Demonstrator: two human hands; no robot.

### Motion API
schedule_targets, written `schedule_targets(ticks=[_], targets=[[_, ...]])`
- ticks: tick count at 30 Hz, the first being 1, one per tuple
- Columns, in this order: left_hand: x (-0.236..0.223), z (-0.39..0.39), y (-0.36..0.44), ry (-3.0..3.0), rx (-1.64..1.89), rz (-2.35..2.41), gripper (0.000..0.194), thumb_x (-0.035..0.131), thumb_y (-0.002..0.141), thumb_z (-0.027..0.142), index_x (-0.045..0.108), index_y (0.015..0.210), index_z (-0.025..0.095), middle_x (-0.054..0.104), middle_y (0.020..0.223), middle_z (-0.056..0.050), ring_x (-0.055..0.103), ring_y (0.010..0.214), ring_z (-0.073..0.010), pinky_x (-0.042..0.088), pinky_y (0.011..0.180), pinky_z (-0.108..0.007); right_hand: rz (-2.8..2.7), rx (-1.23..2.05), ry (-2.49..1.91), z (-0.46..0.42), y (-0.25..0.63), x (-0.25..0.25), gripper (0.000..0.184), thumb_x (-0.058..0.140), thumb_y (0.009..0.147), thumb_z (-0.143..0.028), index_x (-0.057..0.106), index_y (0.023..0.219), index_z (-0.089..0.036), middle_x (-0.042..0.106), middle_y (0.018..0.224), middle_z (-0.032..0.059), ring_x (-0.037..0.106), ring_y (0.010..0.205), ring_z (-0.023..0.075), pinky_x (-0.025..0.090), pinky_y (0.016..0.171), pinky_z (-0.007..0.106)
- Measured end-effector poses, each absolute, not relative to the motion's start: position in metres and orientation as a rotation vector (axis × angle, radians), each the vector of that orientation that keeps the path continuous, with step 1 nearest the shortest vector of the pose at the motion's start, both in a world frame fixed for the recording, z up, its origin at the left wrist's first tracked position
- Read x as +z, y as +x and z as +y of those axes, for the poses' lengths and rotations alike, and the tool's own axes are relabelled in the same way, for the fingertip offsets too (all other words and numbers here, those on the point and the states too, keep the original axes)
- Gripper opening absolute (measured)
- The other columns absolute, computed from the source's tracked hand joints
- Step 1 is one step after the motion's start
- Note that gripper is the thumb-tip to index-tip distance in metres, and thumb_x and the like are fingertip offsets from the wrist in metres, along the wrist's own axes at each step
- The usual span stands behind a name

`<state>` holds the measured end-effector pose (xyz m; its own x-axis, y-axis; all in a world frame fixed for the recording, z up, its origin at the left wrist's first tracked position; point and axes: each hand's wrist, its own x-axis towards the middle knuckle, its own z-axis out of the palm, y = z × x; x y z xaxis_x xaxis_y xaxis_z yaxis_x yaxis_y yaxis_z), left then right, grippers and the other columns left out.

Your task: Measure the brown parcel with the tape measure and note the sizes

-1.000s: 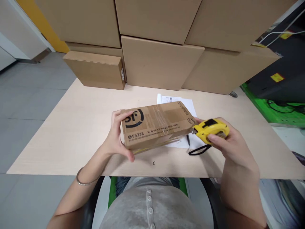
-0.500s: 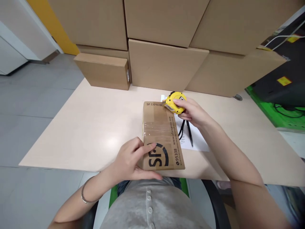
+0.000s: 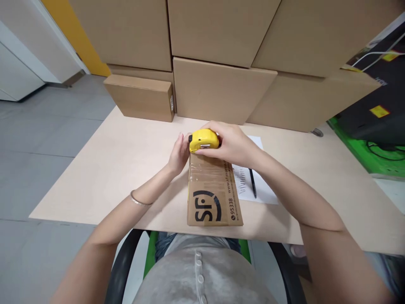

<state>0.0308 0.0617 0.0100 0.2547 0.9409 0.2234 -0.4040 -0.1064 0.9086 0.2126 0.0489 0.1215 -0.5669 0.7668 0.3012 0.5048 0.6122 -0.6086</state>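
A flat brown cardboard box (image 3: 205, 185) with SF EXPRESS printing lies on the table in front of me. My right hand (image 3: 228, 141) grips a yellow tape measure (image 3: 204, 140) at the box's far end, thumb along its near side. At the far left corner of the box is my left hand (image 3: 179, 154), closed, with its fingertips close to the tape measure's front. The tape measure partly covers those fingers, so what they hold cannot be made out. No drawn-out blade can be seen from here.
Right of the box, a white sheet (image 3: 267, 196) with handwriting lies under a black pen (image 3: 252, 183). A smaller carton (image 3: 145, 99) stands at the table's back left. Large stacked cartons (image 3: 221, 90) wall off the back. A dark machine (image 3: 363, 122) stands at right.
The tape measure has moved left in my right hand to the box's far end and turned. My left hand has left the box's near part and gone forward to its far left corner.
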Motion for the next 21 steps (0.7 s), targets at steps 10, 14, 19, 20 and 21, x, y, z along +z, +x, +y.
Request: schedule_targets(ticks=[10, 14, 19, 20, 21], targets=[[0.000, 0.067, 0.024, 1.231, 1.233, 0.568, 0.031, 0.074, 0.078, 0.053, 0.067, 0.093, 0.027, 0.070, 0.104, -0.002, 0.065, 0.102, -0.0270, 0.049, 0.089, -0.041, -2.210, 0.711, -1.268, 0.038, 0.289, 0.122, 0.040, 0.082, 0.084, -0.056, 0.071, 0.107, -0.025, 0.075, 0.101, 0.0047, 0.068, 0.084, 0.0241, 0.049, 0.069, 0.035], [0.003, 0.066, 0.025, 1.197, 1.196, 0.575, 0.033, 0.076, 0.075, 0.053, 0.067, 0.093, 0.027, 0.069, 0.102, -0.002, 0.066, 0.096, -0.0270, 0.049, 0.082, -0.040, -2.152, 0.746, -1.384, 0.032, 0.315, 0.120, 0.044, 0.082, 0.082, -0.061, 0.071, 0.105, -0.024, 0.073, 0.098, 0.0052, 0.065, 0.079, 0.0222, 0.048, 0.065, 0.034], [0.002, 0.067, 0.023, 1.216, 1.180, 0.590, 0.030, 0.074, 0.076, 0.052, 0.065, 0.093, 0.029, 0.067, 0.099, -0.001, 0.065, 0.090, -0.0258, 0.049, 0.080, -0.042, -2.125, 0.719, -1.363, 0.033, 0.314, 0.114, 0.044, 0.082, 0.082, -0.060, 0.071, 0.105, -0.024, 0.073, 0.101, 0.0055, 0.065, 0.081, 0.0225, 0.048, 0.067, 0.035], [0.002, 0.067, 0.023, 1.220, 1.182, 0.599, 0.030, 0.074, 0.075, 0.052, 0.066, 0.092, 0.029, 0.066, 0.099, -0.002, 0.064, 0.089, -0.0259, 0.049, 0.080, -0.042, -2.139, 0.710, -1.365, 0.032, 0.313, 0.116, 0.043, 0.082, 0.082, -0.060, 0.071, 0.104, -0.024, 0.073, 0.099, 0.0055, 0.065, 0.080, 0.0227, 0.047, 0.067, 0.035], [0.002, 0.067, 0.023, 1.222, 1.185, 0.610, 0.030, 0.074, 0.074, 0.052, 0.066, 0.092, 0.029, 0.066, 0.100, -0.002, 0.063, 0.090, -0.0261, 0.049, 0.081, -0.043, -2.151, 0.705, -1.371, 0.032, 0.313, 0.118, 0.042, 0.082, 0.083, -0.059, 0.070, 0.102, -0.024, 0.073, 0.096, 0.0054, 0.064, 0.079, 0.0229, 0.046, 0.066, 0.035]])
